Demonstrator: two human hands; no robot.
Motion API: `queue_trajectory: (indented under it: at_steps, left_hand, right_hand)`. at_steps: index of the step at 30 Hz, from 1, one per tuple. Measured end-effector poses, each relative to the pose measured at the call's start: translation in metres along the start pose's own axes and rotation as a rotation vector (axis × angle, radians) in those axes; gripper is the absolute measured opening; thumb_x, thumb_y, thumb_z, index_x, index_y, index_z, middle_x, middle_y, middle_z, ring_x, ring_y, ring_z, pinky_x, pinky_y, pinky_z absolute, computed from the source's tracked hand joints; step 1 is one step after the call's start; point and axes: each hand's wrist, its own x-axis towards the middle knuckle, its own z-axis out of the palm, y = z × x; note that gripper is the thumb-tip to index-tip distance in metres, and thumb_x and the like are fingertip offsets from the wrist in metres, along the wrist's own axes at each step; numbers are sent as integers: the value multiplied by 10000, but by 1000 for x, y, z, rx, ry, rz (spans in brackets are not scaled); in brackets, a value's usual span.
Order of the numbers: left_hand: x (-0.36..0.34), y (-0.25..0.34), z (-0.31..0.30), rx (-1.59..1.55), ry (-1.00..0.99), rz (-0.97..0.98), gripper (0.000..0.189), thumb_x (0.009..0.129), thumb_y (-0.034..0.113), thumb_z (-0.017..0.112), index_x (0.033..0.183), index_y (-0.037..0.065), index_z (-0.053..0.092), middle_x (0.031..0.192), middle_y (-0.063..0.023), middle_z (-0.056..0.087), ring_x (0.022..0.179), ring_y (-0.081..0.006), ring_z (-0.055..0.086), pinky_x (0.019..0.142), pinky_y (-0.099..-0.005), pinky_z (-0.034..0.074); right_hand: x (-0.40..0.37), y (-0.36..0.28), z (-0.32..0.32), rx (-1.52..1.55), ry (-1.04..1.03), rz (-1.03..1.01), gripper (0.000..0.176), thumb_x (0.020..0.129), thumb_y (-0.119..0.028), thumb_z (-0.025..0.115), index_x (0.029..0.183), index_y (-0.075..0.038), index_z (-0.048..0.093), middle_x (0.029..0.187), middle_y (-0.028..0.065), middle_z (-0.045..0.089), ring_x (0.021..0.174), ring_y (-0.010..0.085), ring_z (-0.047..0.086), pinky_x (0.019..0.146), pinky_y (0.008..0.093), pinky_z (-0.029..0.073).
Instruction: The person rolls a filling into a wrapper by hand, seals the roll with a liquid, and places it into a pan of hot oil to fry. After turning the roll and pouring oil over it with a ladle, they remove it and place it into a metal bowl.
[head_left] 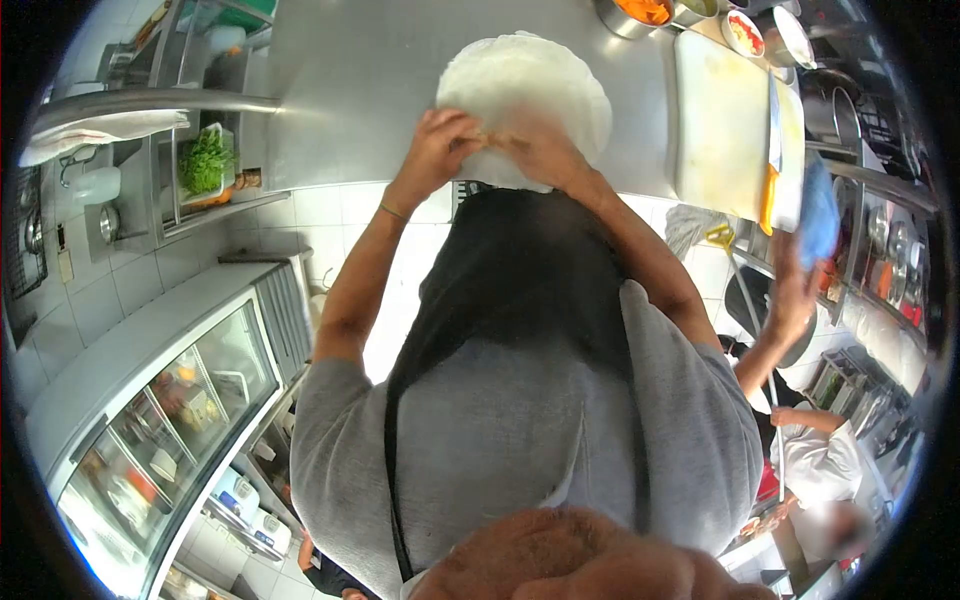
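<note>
Left hand (447,148): curling narrow over the round white sheet (522,75), hold unclear | Right hand (545,150): blurring close beside it, cannot tell its grip | Sheet: lying on the steel counter (350,80), left of the white cutting board (718,120) | Another person's hand (792,300): blurring near the blue cloth (820,210)

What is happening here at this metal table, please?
A person in a grey top and black apron works at a smooth steel table. The left hand and the blurred right hand meet over the near part of a thin, round, white sheet, with a small brownish piece between their fingers. How firmly each grips it, I cannot tell. To the right lies a white rectangular cutting board.
</note>
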Motion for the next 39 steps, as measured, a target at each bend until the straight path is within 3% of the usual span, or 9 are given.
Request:
queue_trajectory:
  at_steps: [3,7,11,14,18,24,30,33,39]
  left_hand:
    - [-1,-2,1,113,-166,-22,329,847,112,789,1170,106,730,1056,-43,685,1067,-251,586,1004,-406,422]
    - [9,9,1,156,-116,32,258,858,121,775,1112,118,738,1081,-42,675,1102,-251,578,1022,-407,397]
    - [8,30,7,129,-32,51,230,856,128,772,1083,128,741,1132,-11,685,1155,-239,566,1032,-408,388]
    - [7,23,24,152,-130,90,270,849,145,782,1115,134,740,1186,0,682,1183,-231,563,1036,-414,387]
    - [11,17,25,162,-203,89,261,852,201,786,1104,139,759,1153,21,693,1189,-206,567,1036,-421,386]
    - [11,17,36,139,-71,103,148,896,284,728,955,163,790,1008,29,699,1089,-203,563,948,-406,369]
    - [19,22,33,244,-69,42,202,923,311,719,1051,170,785,1061,46,692,1046,-192,567,991,-411,348]
    - [19,43,36,211,-42,150,197,926,306,711,1068,189,784,1085,45,708,1064,-179,559,987,-408,346]
    - [27,24,42,245,-222,101,222,924,313,711,1096,193,781,1137,46,712,1077,-174,562,977,-400,344]
  right_hand:
    - [1,8,4,8,-98,-30,237,844,-90,737,1067,-22,697,1132,132,588,1055,356,563,931,459,467]
    - [-3,-2,-7,33,-79,-47,198,848,-68,725,1036,-13,697,1173,140,602,1082,361,578,922,454,485]
    - [-9,-26,-32,210,63,192,175,862,-69,715,1024,-5,697,1179,145,606,1054,326,603,907,423,502]
    - [-7,-5,-25,44,-75,-26,265,869,-90,722,1122,-17,689,1190,156,601,1043,312,614,919,402,502]
    - [-5,-4,-40,13,-106,-28,269,847,-80,726,1112,-39,713,1100,118,620,1026,314,597,917,408,491]
    - [-14,7,-35,-22,-67,-107,266,835,-64,720,1101,-64,722,1043,96,621,1012,316,573,915,421,477]
    - [-13,13,-46,-84,-44,-97,242,847,-87,719,1089,-67,717,1051,98,602,1003,317,568,898,426,475]
    - [-18,-3,-45,-121,-33,-53,220,845,-121,735,1053,-53,713,1069,98,598,1007,312,567,903,432,475]
    - [-15,4,-68,-237,-26,-109,242,832,-166,760,1038,-47,715,1087,101,596,1032,315,569,919,432,484]
